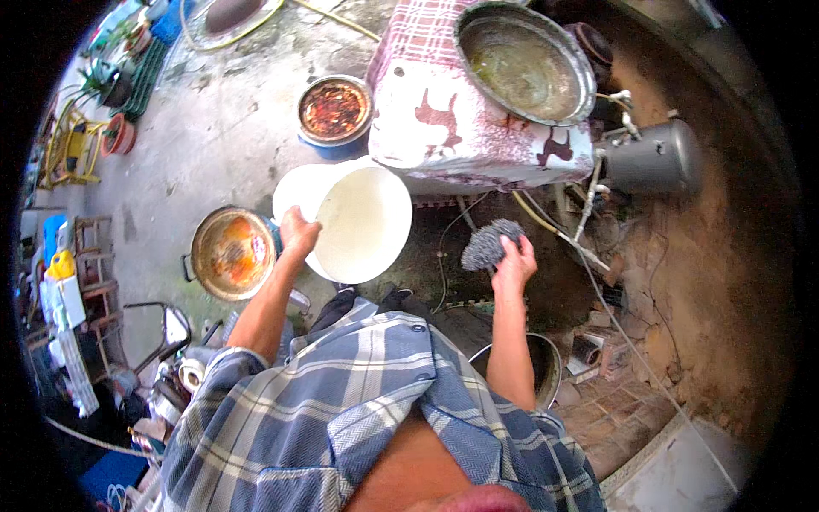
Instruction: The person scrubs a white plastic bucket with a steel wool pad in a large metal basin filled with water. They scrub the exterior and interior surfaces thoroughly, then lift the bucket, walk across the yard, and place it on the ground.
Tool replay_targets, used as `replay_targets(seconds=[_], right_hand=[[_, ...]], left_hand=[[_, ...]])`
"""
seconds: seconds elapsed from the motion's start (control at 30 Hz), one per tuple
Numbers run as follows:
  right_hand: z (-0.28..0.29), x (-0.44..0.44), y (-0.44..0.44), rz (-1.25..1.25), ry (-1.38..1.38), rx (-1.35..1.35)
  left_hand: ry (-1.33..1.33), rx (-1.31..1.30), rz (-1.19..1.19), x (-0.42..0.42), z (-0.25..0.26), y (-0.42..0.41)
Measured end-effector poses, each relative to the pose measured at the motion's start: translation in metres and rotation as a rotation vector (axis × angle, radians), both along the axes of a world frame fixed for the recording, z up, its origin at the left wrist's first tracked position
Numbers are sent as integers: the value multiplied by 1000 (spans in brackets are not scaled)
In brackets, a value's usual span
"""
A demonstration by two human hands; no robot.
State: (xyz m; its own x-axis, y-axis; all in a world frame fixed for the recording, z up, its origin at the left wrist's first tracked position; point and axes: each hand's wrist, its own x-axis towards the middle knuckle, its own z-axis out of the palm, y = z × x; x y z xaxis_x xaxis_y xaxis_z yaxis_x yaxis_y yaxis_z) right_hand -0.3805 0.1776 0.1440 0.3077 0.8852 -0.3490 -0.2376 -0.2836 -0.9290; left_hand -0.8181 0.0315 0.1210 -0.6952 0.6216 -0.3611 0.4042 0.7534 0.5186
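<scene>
My left hand (299, 232) grips the side of a white plastic bucket (363, 221). The bucket's mouth tilts up toward me, and its inner wall shows pale and off-white. In my right hand (515, 264) is a grey scouring pad (487, 246), apparently steel wool, held between thumb and fingers to the right of the bucket and apart from it. Left of my left hand stands a pot (233, 255) with brown and orange stains inside. Beyond the bucket is a second pot (336, 110) with a dark red, mottled inside, on something blue.
A cloth-covered table (409, 125) stands ahead, with a large metal basin (521, 70) on it. To its right are a grey tank (659, 157) and white pipes (590, 205). Another metal vessel (547, 368) sits by my right forearm. Flowerpots (118, 136) line the far left.
</scene>
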Motion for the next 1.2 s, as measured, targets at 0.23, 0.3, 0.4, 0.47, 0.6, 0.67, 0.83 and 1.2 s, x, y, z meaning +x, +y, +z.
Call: replay_targets(seconds=[0.23, 0.3, 0.4, 0.47, 0.6, 0.67, 0.83, 1.2], right_hand=[[43, -92, 14, 120, -125, 158], [46, -98, 20, 112, -149, 166], [62, -111, 22, 70, -204, 117], [63, -105, 26, 60, -230, 144], [73, -119, 37, 92, -229, 199], [84, -129, 45, 100, -244, 219], [96, -159, 79, 293, -290, 412], [143, -264, 125, 630, -1019, 936]], left_hand=[[-3, 189, 245, -62, 4, -15], [-61, 267, 307, -77, 7, -14], [-223, 475, 410, -107, 21, -18], [-314, 571, 474, -124, 40, -15], [-524, 776, 712, -184, 42, -25], [-557, 793, 805, -197, 73, -27], [-536, 1007, 951, -217, 148, -37], [-491, 1269, 1145, -272, 192, -99]])
